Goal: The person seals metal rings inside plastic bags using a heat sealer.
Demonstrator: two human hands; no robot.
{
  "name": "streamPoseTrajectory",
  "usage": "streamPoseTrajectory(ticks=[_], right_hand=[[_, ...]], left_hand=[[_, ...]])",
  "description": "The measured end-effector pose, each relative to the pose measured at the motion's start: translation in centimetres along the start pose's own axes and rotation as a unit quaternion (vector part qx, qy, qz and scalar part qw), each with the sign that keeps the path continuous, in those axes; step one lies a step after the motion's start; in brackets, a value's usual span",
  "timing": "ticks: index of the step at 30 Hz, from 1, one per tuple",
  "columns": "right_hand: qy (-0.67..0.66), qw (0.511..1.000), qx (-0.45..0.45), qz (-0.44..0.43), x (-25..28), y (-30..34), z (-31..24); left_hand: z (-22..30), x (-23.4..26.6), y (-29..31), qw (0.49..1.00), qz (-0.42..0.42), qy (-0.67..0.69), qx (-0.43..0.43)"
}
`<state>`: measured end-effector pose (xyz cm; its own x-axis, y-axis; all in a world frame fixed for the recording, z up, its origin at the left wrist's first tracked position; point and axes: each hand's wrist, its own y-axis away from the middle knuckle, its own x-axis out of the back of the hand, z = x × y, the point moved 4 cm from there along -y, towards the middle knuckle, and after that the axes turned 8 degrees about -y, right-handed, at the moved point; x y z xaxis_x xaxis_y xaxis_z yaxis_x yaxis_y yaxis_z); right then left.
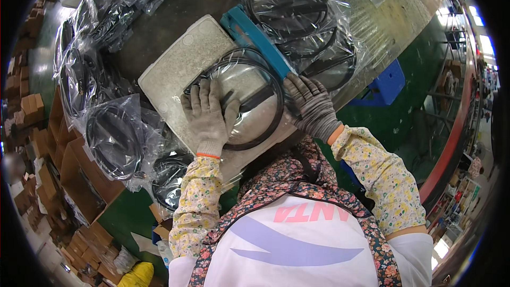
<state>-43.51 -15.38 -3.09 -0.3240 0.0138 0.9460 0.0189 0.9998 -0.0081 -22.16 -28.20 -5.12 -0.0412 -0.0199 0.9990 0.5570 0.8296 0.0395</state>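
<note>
A clear plastic bag holding a black coiled ring of cable (249, 103) lies on a pale speckled board (183, 61) on the workbench. My left hand (208, 114), in a grey knit glove, presses flat on the bag's left side over the coil. My right hand (313, 107), also gloved, rests flat on the bag's right edge beside a blue bar (255, 37) that runs along the board. Neither hand grips anything; both lie with fingers spread.
Several more bagged black coils (297, 16) lie behind the board and heaped at the left (114, 138). Open cardboard boxes (74, 175) stand at the lower left. A blue stool (388, 82) sits on the green floor to the right.
</note>
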Motion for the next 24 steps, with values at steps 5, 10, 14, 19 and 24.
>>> streamPoseTrajectory(ticks=[5,10,14,19,24], right_hand=[[-0.028,0.999,-0.028,-0.033,0.2,-0.5,0.2],[-0.022,0.999,0.002,-0.041,-0.2,-3.1,0.2],[-0.004,0.999,0.047,0.012,-1.6,-7.1,0.9],[0.090,0.984,0.151,-0.013,-2.5,-14.1,-0.1],[0.168,0.929,0.258,-0.207,-3.7,-19.8,-4.0]], left_hand=[[0.3,0.4,-0.2,1.000,0.022,0.009,-0.008],[-0.2,0.9,-0.1,1.000,0.012,0.005,0.014],[-0.3,0.8,-0.1,0.997,-0.040,-0.014,0.063],[0.2,0.0,1.4,0.986,-0.083,0.015,0.142],[6.9,0.8,7.2,0.974,-0.162,0.052,0.152]])
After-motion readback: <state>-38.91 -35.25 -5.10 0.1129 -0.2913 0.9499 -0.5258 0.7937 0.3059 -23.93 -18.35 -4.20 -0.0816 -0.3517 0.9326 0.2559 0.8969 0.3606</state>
